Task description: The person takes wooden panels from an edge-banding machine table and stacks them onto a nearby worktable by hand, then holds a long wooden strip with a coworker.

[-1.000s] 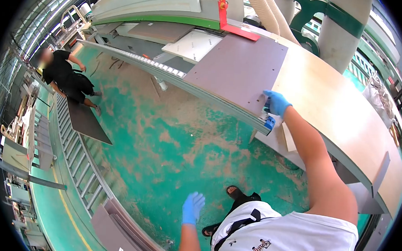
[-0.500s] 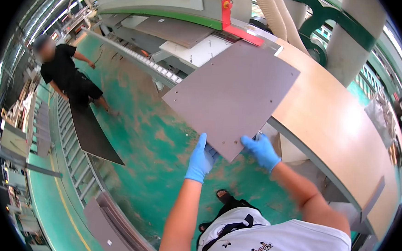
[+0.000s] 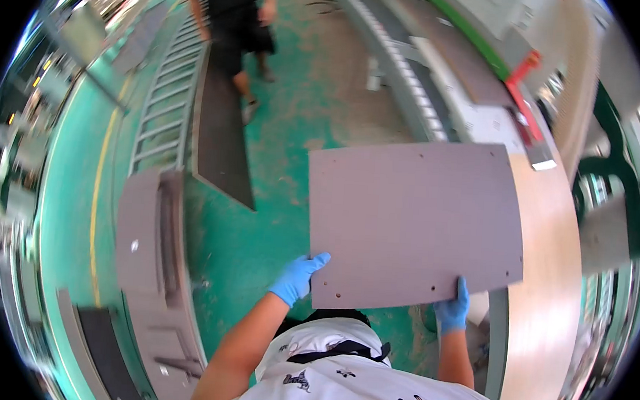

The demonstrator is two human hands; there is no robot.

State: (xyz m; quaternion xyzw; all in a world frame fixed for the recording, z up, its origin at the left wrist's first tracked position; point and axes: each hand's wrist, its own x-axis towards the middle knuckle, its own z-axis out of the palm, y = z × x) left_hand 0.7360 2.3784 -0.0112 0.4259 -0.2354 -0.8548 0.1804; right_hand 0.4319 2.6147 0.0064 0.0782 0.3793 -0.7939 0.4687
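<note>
A brown-grey rectangular panel point(image 3: 415, 220) with small drilled holes near its edges is held out in front of my body. My left hand point(image 3: 298, 278), in a blue glove, grips its left edge near the lower corner, thumb on top. On the near edge, toward the right, my gloved right hand point(image 3: 454, 309) has its thumb over the top face; its other fingers are hidden underneath. The panel's right part overlaps the wood-coloured table point(image 3: 542, 287).
Stacked panels point(image 3: 145, 241) lie on a roller conveyor point(image 3: 168, 110) at the left. Another person point(image 3: 232, 19) stands ahead, a hand near a dark panel point(image 3: 221, 135). A machine with a red bracket point(image 3: 523, 95) and green strip point(image 3: 466, 33) is at upper right.
The view has swung left. The panel has turned and come closer to my body, and my left hand has shifted onto its left edge. The other person now appears nearer the top centre.
</note>
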